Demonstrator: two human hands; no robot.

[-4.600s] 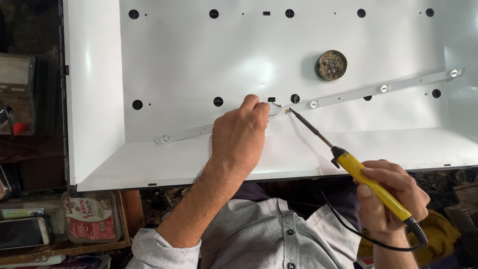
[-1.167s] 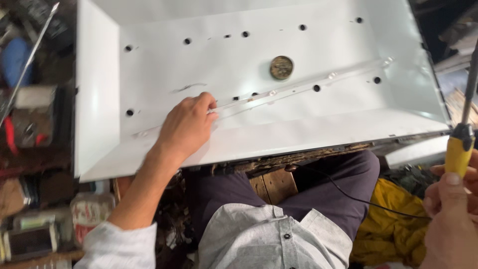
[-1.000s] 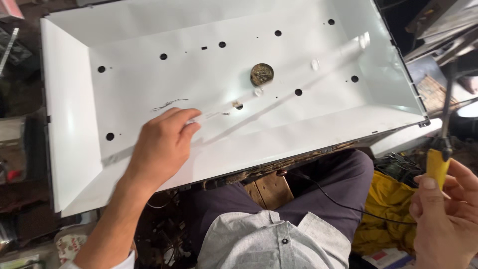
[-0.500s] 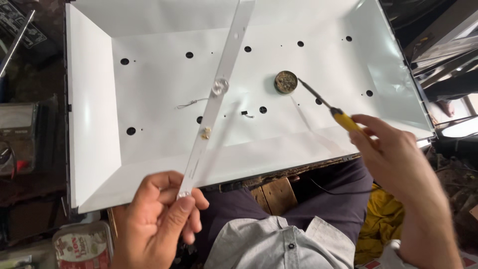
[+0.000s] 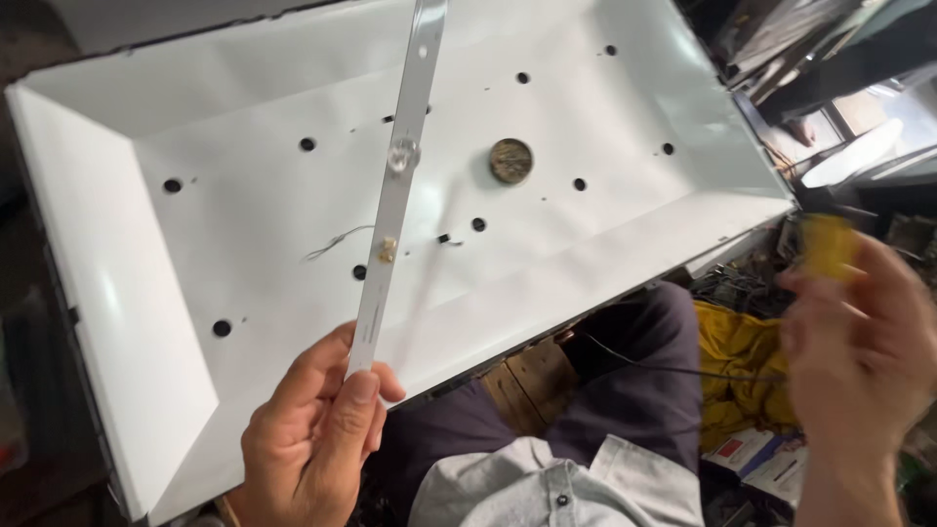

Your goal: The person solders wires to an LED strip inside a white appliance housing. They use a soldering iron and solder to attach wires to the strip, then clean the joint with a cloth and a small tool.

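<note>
My left hand (image 5: 314, 434) pinches the near end of a long white light strip (image 5: 393, 195), lifted off the panel and pointing away from me, with a small clear lens on it. Under it lies a large white metal back panel (image 5: 244, 195) with several round holes. A small round tin (image 5: 510, 160) sits on the panel's middle, and a thin loose wire (image 5: 337, 240) lies left of the strip. My right hand (image 5: 864, 337), blurred at the right, grips the yellow handle of a soldering iron (image 5: 830, 244), off the panel's right edge.
The panel rests across my lap, above dark trousers and a grey shirt. A yellow cloth (image 5: 742, 366) and a black cord (image 5: 673, 366) lie at the right. Cluttered parts and boxes surround the panel at the right and lower right.
My left hand has lifted the light strip off the panel and holds it up. My right hand has pulled the soldering iron away from the tin to the right.
</note>
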